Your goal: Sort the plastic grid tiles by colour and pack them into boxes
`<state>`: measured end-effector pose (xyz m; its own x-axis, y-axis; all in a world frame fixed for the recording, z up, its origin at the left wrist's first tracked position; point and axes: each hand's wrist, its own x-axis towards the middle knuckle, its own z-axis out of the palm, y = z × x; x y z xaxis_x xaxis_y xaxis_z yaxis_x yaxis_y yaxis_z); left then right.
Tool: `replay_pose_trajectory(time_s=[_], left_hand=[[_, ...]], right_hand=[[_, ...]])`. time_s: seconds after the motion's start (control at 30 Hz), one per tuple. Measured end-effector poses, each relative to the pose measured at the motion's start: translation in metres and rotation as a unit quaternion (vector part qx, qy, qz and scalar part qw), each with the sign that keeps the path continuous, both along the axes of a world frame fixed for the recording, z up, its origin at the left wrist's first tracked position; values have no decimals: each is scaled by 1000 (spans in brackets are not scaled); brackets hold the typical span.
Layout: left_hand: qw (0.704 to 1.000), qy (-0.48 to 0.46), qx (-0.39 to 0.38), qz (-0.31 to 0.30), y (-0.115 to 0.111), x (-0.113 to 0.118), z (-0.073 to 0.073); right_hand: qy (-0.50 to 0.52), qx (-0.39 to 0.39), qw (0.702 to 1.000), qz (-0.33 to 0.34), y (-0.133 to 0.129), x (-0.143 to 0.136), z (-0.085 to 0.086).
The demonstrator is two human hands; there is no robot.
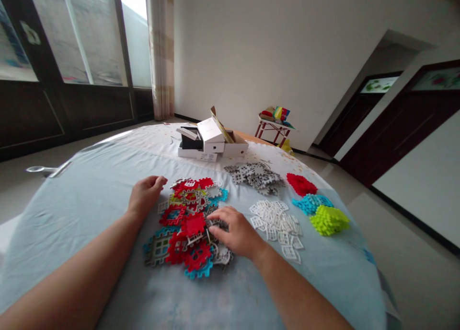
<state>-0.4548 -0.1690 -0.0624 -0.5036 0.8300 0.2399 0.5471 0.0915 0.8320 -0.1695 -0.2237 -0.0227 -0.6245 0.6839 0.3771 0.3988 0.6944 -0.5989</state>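
A mixed pile of toothed plastic building panels [194, 224] in red, grey, blue and green lies on the table in front of me. My right hand [233, 229] reaches over the pile's right side, thumb and fingers apart, close to a red panel [193, 223] and some grey panels. On the left edge of the pile, my left hand [145, 194] rests with its fingers curled in; nothing shows in it. To the right is a heap of white window-frame pieces [278, 219]. Behind that lies a heap of grey panels [255, 176].
Sorted stacks stand at the right: red panels [302, 183], blue panels [312, 204] and lime-green panels [329, 219]. White boxes [212, 140] are piled at the back of the round table, whose pale cloth [108, 176] hangs over its edge. A small side table [275, 128] holds colourful items.
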Motion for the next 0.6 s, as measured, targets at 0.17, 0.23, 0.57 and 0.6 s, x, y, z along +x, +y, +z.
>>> replay_pose_trajectory(time_s=[0.17, 0.23, 0.57, 0.6], left_hand=[[1000, 16, 3, -13, -2, 1, 3], [1000, 23, -11, -9, -4, 2, 6], [997, 27, -64, -11, -8, 5, 19], [997, 28, -69, -9, -7, 4, 19]], right_hand=[[-59, 73, 996, 13, -14, -19, -7], [-65, 82, 994, -3, -15, -23, -11], [20, 97, 994, -50, -12, -9, 4], [41, 93, 993, -65, -9, -3, 8]])
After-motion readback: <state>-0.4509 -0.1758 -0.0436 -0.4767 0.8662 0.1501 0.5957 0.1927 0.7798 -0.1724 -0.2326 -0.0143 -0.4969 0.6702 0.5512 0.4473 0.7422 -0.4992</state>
